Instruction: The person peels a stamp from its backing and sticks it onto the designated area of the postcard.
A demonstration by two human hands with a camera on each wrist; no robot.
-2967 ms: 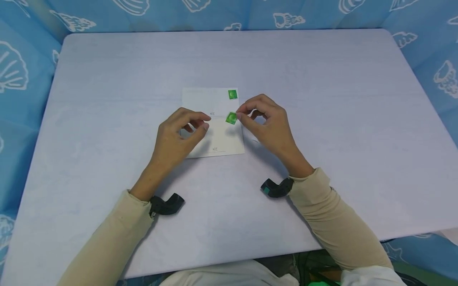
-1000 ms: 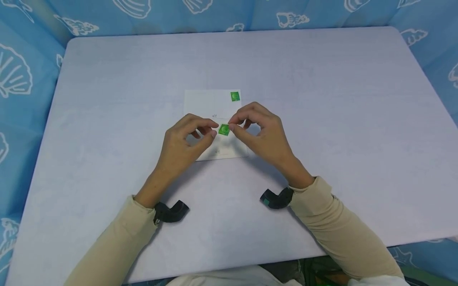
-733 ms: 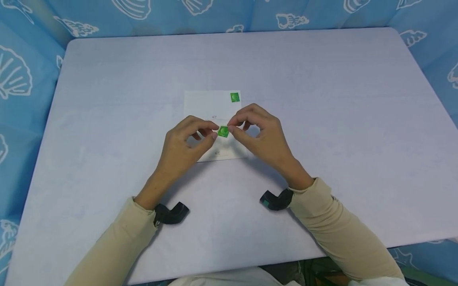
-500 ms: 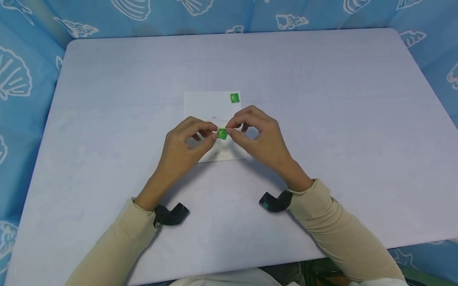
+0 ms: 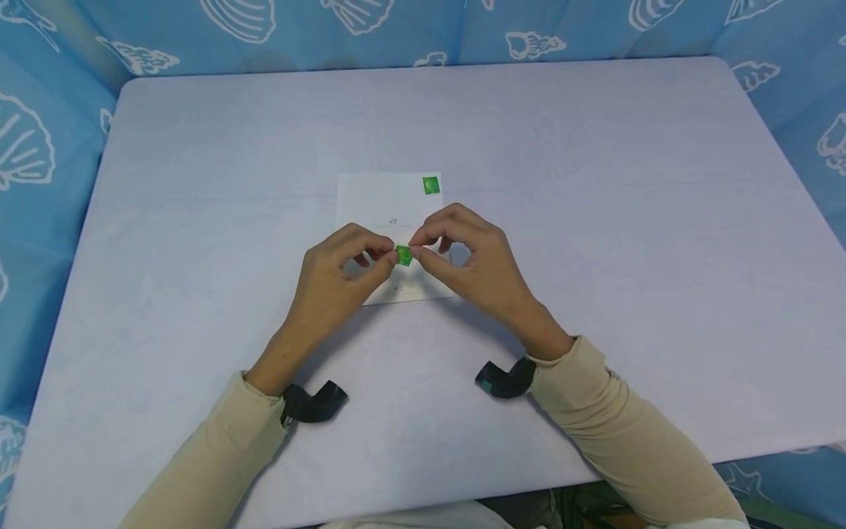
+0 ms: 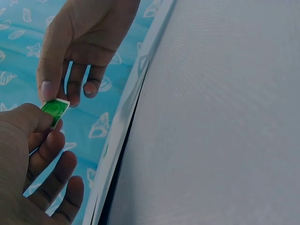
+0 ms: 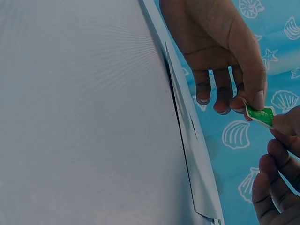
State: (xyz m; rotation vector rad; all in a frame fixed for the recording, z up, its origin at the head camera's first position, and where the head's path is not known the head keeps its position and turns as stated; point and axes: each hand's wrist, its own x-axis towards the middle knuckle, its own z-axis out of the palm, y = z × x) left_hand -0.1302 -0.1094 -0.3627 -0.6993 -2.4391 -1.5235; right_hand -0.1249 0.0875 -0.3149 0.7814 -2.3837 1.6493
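A small green postage stamp (image 5: 404,256) with a pale edge is held in the air between both hands. My left hand (image 5: 340,268) pinches its left side between thumb and finger. My right hand (image 5: 472,253) pinches the opposite side the same way. Both wrist views show the stamp (image 6: 55,110) spanning the two sets of fingertips, the stamp (image 7: 260,115) slightly bent. Beneath the hands lies white paper (image 5: 370,195), perhaps envelopes, with small print and a line across it. Another green stamp (image 5: 431,185) sits at its upper right corner. The hands cover part of the paper.
The table (image 5: 595,184) has a pale cloth. A blue curtain (image 5: 370,33) with white shells surrounds its back and sides. Black wrist devices (image 5: 316,402) are worn at both sleeves. The table's front edge lies close to the person's body.
Earlier only the right hand held the stamp, with the left hand apart. The stamp has moved left and nearer the body, and the left fingers now pinch its other side.
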